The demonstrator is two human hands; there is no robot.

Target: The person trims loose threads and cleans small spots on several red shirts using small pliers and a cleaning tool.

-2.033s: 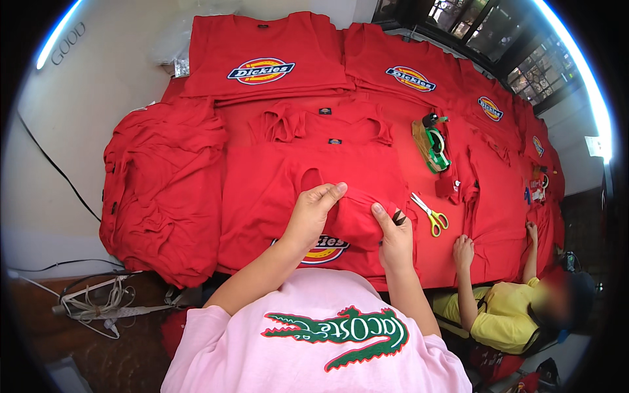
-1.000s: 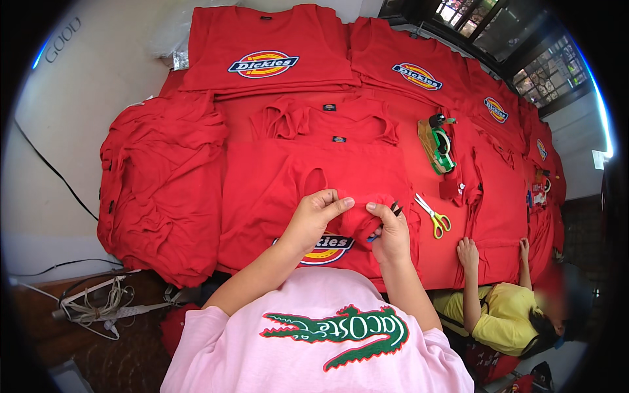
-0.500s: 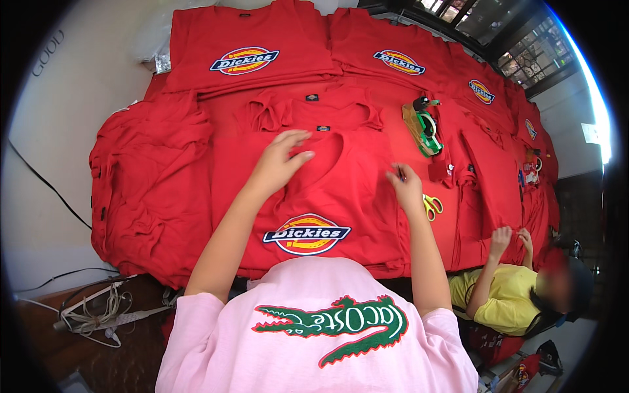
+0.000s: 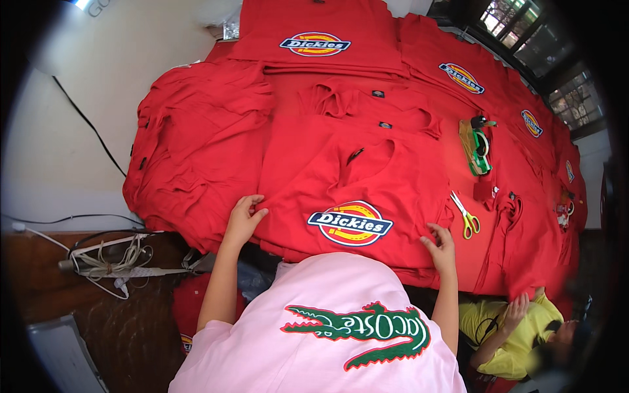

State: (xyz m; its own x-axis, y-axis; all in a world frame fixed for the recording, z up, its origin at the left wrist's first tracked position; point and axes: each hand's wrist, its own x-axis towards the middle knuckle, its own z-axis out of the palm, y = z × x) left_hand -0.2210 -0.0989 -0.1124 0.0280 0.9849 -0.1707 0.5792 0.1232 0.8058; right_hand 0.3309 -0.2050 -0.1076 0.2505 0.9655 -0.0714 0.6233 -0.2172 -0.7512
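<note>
A red T-shirt lies spread in front of me, its neck opening facing away and an oval badge print on its chest near my body. My left hand is at the shirt's left near side, thumb and fingers apart. On the opposite side, my right hand is by the shirt's right edge, fingers bent and apart from the thumb. Neither hand visibly holds anything. Yellow-handled scissors rest just beyond my right hand.
Folded red shirts line the far side. A rumpled red pile is on the left. A green tape dispenser stands right of the neck openings. A co-worker in a yellow top sits at right. Cables lie at lower left.
Both hands have come from the neckline down to the shirt's near sides, the left hand lower and outward. My view has turned, shifting the scene rightward. The co-worker's hands have moved.
</note>
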